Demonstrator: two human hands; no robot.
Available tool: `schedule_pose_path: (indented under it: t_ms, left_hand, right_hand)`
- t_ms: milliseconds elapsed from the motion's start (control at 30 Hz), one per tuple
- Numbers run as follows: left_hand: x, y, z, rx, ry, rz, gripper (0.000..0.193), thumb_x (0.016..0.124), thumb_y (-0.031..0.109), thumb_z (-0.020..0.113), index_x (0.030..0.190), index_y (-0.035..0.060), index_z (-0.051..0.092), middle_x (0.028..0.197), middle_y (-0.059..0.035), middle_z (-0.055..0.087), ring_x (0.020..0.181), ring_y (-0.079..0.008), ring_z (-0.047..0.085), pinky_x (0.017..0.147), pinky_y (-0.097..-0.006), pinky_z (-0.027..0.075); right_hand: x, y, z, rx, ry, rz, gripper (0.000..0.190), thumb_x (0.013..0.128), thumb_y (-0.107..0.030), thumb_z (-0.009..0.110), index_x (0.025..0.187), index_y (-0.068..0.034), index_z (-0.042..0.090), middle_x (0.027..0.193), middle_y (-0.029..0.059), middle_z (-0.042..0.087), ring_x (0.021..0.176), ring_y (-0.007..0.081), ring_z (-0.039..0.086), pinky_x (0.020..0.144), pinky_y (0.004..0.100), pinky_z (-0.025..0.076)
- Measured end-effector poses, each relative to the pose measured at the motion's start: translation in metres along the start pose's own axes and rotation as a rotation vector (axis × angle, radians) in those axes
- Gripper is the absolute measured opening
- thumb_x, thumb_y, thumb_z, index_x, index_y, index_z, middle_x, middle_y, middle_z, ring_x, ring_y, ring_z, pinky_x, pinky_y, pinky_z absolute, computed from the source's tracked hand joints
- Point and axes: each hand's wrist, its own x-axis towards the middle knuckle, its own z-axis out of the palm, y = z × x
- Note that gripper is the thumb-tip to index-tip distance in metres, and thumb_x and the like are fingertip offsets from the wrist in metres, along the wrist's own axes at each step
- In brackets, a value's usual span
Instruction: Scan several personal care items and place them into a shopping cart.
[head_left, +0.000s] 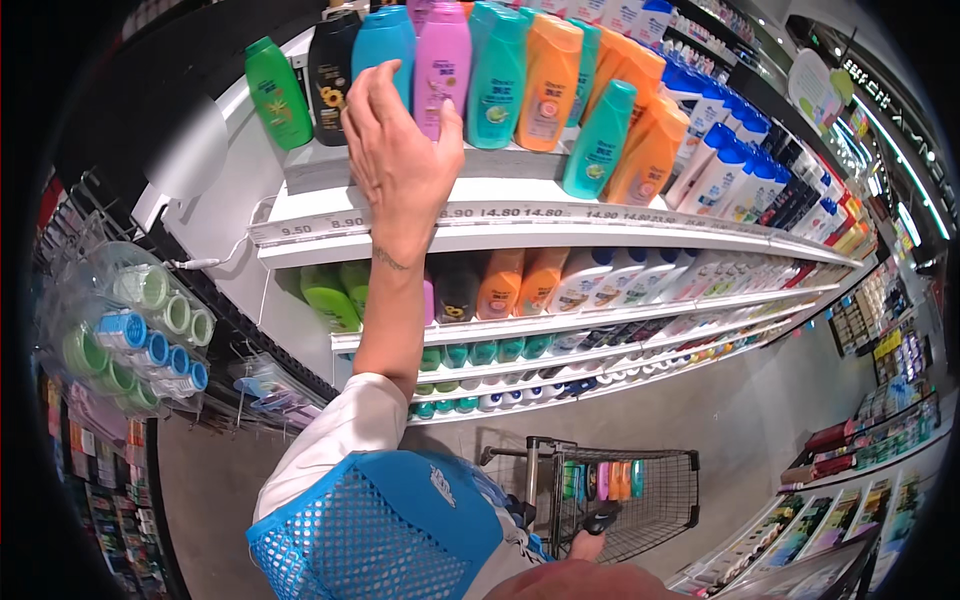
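My left hand (405, 142) is raised to the top shelf, back towards me, fingers apart and bent. Its fingers overlap a blue shampoo bottle (379, 45) and its thumb overlaps a pink bottle (442, 60); contact is unclear. A black bottle (330, 82) and a green bottle (277, 94) stand to its left, teal bottles (496, 82) and orange bottles (549, 90) to its right. Low down, skin adjoins a black object (602, 517) with a pale mark, overlapping a wire shopping cart (660, 487); I cannot tell whether this is my right hand or a leg and shoe.
Bottles in a row (613, 478) are in the cart. A shelf edge with price labels (330, 226) runs below my left hand, with more stocked shelves beneath. Packaged cups (154, 349) hang at the left. Floor (742, 397) shows between shelving units.
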Motion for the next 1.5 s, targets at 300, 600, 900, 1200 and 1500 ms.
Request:
schedule_pose_path:
  t_ms: [300,600,900,1200,1500]
  left_hand:
    - [0.040,-0.066,-0.047,0.295,0.137,-0.135,0.062,0.080,0.028,0.073,0.130,0.0004,0.048,0.130,-0.0206,0.051,0.120,-0.0416,0.048,0.103,-0.0491,0.040]
    - [0.101,-0.104,-0.060,0.490,-0.161,-0.356,0.093,0.082,0.057,0.064,0.139,-0.0121,0.038,0.130,-0.0317,0.057,0.120,-0.0454,0.057,0.101,-0.0491,0.045]
    - [0.144,-0.103,-0.037,0.716,-0.251,-0.334,0.053,0.085,0.033,0.057,0.117,-0.0091,0.056,0.107,-0.0270,0.070,0.103,-0.0384,0.069,0.089,-0.0446,0.055]
    - [0.132,-0.120,-0.026,0.622,-0.220,-0.237,0.067,0.089,0.054,0.059,0.113,-0.0078,0.056,0.103,-0.0295,0.069,0.100,-0.0440,0.068,0.086,-0.0492,0.054]
    - [0.144,-0.159,-0.011,0.547,-0.302,-0.050,0.062,0.097,0.056,0.046,0.110,-0.0047,0.056,0.097,-0.0355,0.066,0.099,-0.0496,0.064,0.085,-0.0534,0.051]
  right_hand:
    - [-0.020,-0.021,-0.004,-0.067,0.056,0.117,0.032,0.079,-0.015,0.065,0.108,-0.003,0.068,0.098,0.0215,0.071,0.091,0.0415,0.069,0.078,0.0535,0.054]
    - [0.003,0.004,0.016,-0.043,0.013,-0.048,0.029,0.081,-0.018,0.064,0.103,-0.001,0.068,0.092,0.0237,0.070,0.087,0.0438,0.068,0.073,0.0543,0.054]
    - [-0.003,0.003,0.011,-0.024,0.041,-0.113,0.031,0.079,-0.017,0.062,0.104,0.001,0.067,0.095,0.0280,0.069,0.090,0.0476,0.066,0.075,0.0565,0.053]
    - [-0.003,-0.001,0.003,0.025,-0.002,-0.093,0.035,0.077,-0.013,0.059,0.109,0.002,0.063,0.096,0.0291,0.068,0.092,0.0492,0.065,0.080,0.0575,0.051]
    - [-0.001,0.006,0.008,-0.045,-0.018,-0.079,0.044,0.077,-0.015,0.062,0.119,-0.001,0.062,0.102,0.0254,0.069,0.095,0.0461,0.066,0.080,0.0555,0.052]
